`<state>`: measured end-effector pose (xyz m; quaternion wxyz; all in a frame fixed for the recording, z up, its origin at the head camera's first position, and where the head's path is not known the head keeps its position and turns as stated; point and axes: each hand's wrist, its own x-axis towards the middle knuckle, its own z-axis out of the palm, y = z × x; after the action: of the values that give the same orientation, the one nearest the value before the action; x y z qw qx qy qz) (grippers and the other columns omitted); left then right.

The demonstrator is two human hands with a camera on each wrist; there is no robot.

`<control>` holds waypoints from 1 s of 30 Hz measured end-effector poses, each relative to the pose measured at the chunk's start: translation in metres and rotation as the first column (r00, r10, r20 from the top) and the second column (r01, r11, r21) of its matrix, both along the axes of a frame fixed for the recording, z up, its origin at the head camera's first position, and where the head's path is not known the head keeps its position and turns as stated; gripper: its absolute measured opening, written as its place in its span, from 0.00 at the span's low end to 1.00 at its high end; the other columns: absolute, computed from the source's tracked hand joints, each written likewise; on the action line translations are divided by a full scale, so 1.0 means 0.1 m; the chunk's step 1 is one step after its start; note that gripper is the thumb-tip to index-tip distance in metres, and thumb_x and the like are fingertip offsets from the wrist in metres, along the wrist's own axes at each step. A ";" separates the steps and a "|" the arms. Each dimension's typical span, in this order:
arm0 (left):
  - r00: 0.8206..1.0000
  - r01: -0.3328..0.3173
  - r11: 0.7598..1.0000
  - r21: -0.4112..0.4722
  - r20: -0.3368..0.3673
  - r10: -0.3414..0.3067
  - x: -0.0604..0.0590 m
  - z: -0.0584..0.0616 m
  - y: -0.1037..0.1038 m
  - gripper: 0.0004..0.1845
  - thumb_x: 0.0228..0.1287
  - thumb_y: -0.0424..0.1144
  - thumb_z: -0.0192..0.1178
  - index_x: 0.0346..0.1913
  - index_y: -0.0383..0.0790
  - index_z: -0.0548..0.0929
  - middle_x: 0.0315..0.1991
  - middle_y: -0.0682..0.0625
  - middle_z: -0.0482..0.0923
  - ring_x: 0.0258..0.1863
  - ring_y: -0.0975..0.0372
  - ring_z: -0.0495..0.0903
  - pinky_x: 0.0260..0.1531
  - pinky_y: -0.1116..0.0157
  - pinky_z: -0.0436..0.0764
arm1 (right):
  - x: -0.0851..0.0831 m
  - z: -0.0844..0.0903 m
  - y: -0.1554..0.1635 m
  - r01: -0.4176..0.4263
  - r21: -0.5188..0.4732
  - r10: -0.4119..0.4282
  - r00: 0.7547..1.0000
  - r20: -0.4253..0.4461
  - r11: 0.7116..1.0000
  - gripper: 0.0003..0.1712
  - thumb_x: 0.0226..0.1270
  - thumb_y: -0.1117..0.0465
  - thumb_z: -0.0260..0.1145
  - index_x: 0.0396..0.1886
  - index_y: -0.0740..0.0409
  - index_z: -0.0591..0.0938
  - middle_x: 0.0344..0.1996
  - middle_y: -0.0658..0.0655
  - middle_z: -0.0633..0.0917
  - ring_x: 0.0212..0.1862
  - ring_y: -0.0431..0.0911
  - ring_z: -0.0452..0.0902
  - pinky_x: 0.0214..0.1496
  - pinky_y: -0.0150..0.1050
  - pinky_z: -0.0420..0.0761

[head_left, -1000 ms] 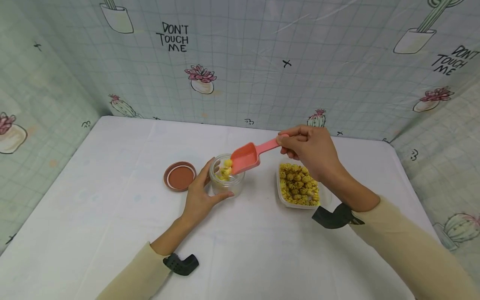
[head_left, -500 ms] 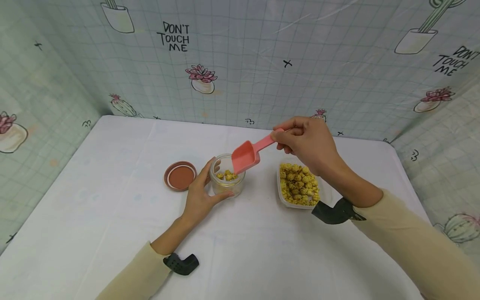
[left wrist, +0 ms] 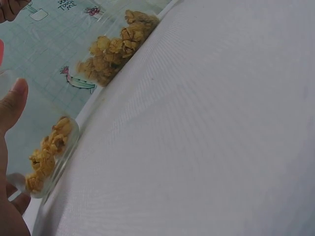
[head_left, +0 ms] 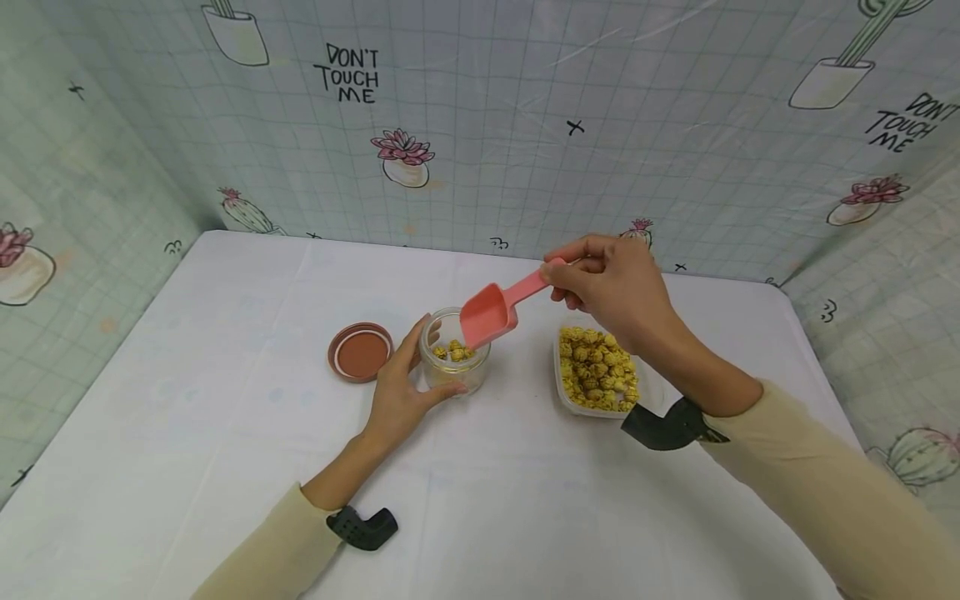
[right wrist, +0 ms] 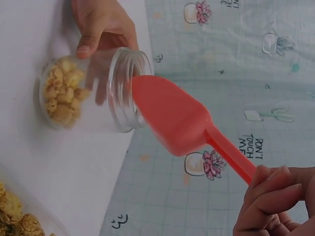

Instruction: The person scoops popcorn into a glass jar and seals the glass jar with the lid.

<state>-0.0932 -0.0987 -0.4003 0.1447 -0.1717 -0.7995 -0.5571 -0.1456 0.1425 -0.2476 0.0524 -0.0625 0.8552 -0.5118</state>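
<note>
A small clear glass jar [head_left: 454,361] stands on the white table [head_left: 225,433] with some yellow popcorn [head_left: 453,352] in its bottom. My left hand [head_left: 397,392] grips the jar from the left side. My right hand [head_left: 607,287] pinches the handle of a pink plastic scoop [head_left: 491,311], whose tilted, empty bowl hangs at the jar's mouth. The right wrist view shows the scoop [right wrist: 172,115] at the jar [right wrist: 106,93] rim and the left hand [right wrist: 101,24] behind it. In the left wrist view the jar's popcorn [left wrist: 47,152] sits beside my thumb [left wrist: 12,103].
A clear rectangular tub [head_left: 562,385] full of popcorn [head_left: 597,367] sits right of the jar, under my right forearm. The jar's brown lid [head_left: 360,352] lies upside down to the left. Printed cloth walls [head_left: 480,125] close in the table at the back and sides.
A second ago popcorn was falling from the scoop into the jar. The scoop is now empty and tilted steeper, and my right hand has risen slightly. The left hand stays on the jar.
</note>
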 end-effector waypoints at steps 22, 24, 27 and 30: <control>0.997 -0.041 0.999 -0.024 -0.070 0.039 -0.10 -0.28 -0.07 0.58 0.37 0.31 0.79 0.74 0.36 0.55 0.69 0.42 0.61 0.67 0.53 0.61 0.62 0.59 0.68 | 0.12 -0.31 0.38 0.137 -0.195 -0.116 0.987 0.114 0.971 0.21 0.67 0.55 0.65 0.51 0.66 0.79 0.29 0.56 0.85 0.30 0.44 0.75 0.33 0.29 0.80; 0.992 -0.050 0.998 -0.039 -0.121 0.045 -0.09 -0.25 -0.07 0.58 0.37 0.32 0.80 0.73 0.37 0.56 0.69 0.44 0.61 0.68 0.54 0.61 0.62 0.59 0.68 | 0.14 -0.32 0.44 0.150 -0.211 -0.128 0.985 0.113 0.966 0.21 0.66 0.54 0.65 0.52 0.66 0.78 0.29 0.55 0.84 0.30 0.45 0.75 0.32 0.29 0.79; 0.983 -0.058 0.996 -0.062 -0.175 0.046 -0.07 -0.19 -0.07 0.59 0.35 0.33 0.81 0.73 0.37 0.57 0.70 0.47 0.60 0.68 0.54 0.61 0.63 0.58 0.68 | 0.17 -0.32 0.54 0.177 -0.232 -0.156 0.982 0.108 0.956 0.22 0.66 0.53 0.66 0.51 0.66 0.78 0.30 0.56 0.84 0.29 0.44 0.75 0.31 0.29 0.78; 0.975 -0.072 0.994 -0.086 -0.216 0.052 -0.05 -0.12 -0.08 0.59 0.34 0.34 0.81 0.73 0.37 0.57 0.71 0.47 0.59 0.68 0.54 0.61 0.64 0.59 0.67 | 0.19 -0.32 0.64 0.209 -0.254 -0.188 0.977 0.103 0.944 0.24 0.64 0.52 0.67 0.50 0.66 0.79 0.29 0.56 0.84 0.28 0.43 0.74 0.30 0.28 0.78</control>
<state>-0.0984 -0.1064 -0.4124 0.2388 -0.2118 -0.8095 -0.4927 -0.1263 0.2069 -0.2797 0.0249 0.0375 0.7789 -0.6256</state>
